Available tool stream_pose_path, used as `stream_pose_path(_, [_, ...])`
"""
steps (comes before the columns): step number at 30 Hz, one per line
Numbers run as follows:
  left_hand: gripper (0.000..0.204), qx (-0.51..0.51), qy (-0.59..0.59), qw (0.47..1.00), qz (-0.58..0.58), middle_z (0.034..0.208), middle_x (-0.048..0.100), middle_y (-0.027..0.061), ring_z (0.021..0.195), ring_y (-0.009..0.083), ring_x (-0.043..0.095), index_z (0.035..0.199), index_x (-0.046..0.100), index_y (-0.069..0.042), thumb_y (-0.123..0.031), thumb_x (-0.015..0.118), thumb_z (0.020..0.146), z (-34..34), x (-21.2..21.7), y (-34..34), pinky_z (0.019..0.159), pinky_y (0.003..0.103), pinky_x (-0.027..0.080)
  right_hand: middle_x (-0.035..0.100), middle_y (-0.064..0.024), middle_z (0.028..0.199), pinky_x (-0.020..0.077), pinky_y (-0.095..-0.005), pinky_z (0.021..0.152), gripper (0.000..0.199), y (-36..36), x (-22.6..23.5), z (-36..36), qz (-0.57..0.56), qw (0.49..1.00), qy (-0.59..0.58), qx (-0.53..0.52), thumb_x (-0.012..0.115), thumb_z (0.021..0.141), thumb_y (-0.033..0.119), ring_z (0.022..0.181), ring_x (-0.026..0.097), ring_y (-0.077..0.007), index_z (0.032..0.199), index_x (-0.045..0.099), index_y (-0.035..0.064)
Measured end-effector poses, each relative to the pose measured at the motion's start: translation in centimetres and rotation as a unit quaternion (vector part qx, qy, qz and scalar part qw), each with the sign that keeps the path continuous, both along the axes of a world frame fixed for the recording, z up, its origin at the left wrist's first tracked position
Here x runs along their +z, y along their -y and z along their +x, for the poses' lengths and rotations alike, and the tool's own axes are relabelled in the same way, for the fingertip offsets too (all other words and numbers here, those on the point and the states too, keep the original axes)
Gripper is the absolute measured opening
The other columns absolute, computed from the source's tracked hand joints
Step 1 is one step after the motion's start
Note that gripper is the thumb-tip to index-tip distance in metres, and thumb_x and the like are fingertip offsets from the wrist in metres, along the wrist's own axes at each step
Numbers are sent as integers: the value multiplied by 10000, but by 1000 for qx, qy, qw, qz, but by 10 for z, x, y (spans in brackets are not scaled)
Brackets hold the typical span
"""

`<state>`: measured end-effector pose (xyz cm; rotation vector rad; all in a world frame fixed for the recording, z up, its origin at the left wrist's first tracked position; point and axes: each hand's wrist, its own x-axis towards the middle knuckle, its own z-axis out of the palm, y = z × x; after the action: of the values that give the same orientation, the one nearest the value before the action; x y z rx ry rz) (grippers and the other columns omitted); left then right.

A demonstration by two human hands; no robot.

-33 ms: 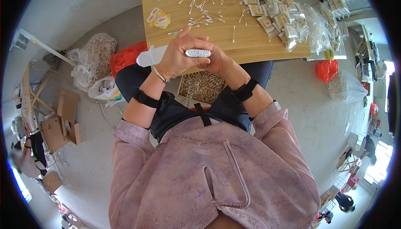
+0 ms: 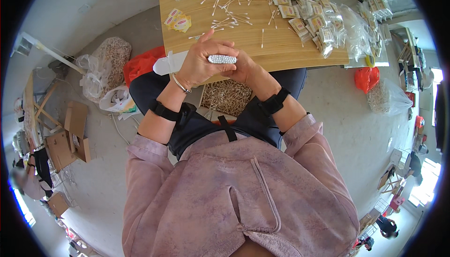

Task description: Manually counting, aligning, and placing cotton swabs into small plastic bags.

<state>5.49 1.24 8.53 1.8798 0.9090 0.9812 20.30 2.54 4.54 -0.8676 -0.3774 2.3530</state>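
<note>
A tight bundle of cotton swabs [image 2: 221, 59], its white tips facing up, is gripped between my two hands above the table's near edge. My left hand [image 2: 200, 56] curls around one side, thumb in front and fingers behind. From the other side my right hand [image 2: 244, 67] presses on the bundle, its fingers partly hidden. Under my hands, a box of loose cotton swabs [image 2: 225, 96] sits between my legs. More swabs [image 2: 232, 20] lie scattered on the wooden table [image 2: 248, 43], with a heap at its far side.
Packed bags of swabs [image 2: 311, 18] are piled on the table's right. Small yellow printed cards [image 2: 178, 20] lie at its left. Clear plastic bags [image 2: 354, 25] hang over the right edge. Bulging sacks [image 2: 110, 64] and a red bag [image 2: 143, 64] stand on the floor left.
</note>
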Motion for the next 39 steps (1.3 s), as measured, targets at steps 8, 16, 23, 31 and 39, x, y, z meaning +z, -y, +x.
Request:
stream_pose_path(8, [242,-3,2,1000,-2,887,706,-36,1004,110,624,866,718,-174,-181,819,646,1,-5,0,1137,429,139,575,47,761,270,-147,372,193,-1,-2,4,18,999,19,24,402,970,259,495,478,-5,977,568,162])
stream_pose_path(16, [342,7,16,999,29,927,701,-51,1041,124,606,900,698,-170,-220,847,596,-4,-7,-5,1139,435,132,566,16,765,283,-162,368,236,-4,14,-2,22,998,59,2,358,977,228,510,485,-28,985,557,102])
stream_pose_path(23, [677,69,58,996,18,1194,602,61,1165,200,530,1188,546,-91,-282,847,612,3,-17,-10,1126,437,171,586,-23,839,454,-233,534,247,-17,-23,7,49,989,-129,-53,371,974,207,640,551,-98,1055,550,57])
stream_pose_path(31, [921,240,118,957,110,1427,327,160,1266,265,403,1431,177,-29,-314,752,770,38,-19,-1,1025,380,359,606,-82,1097,469,-363,910,297,-5,5,-22,123,967,-143,-170,430,979,276,1000,584,-207,1141,520,44])
stream_pose_path(39, [481,353,51,914,191,1199,587,105,1112,235,548,1273,468,-48,-336,562,900,43,-4,-6,1088,472,179,576,-63,1148,474,-351,913,334,7,8,-25,68,966,-212,-129,376,996,266,1027,569,-196,1241,480,65])
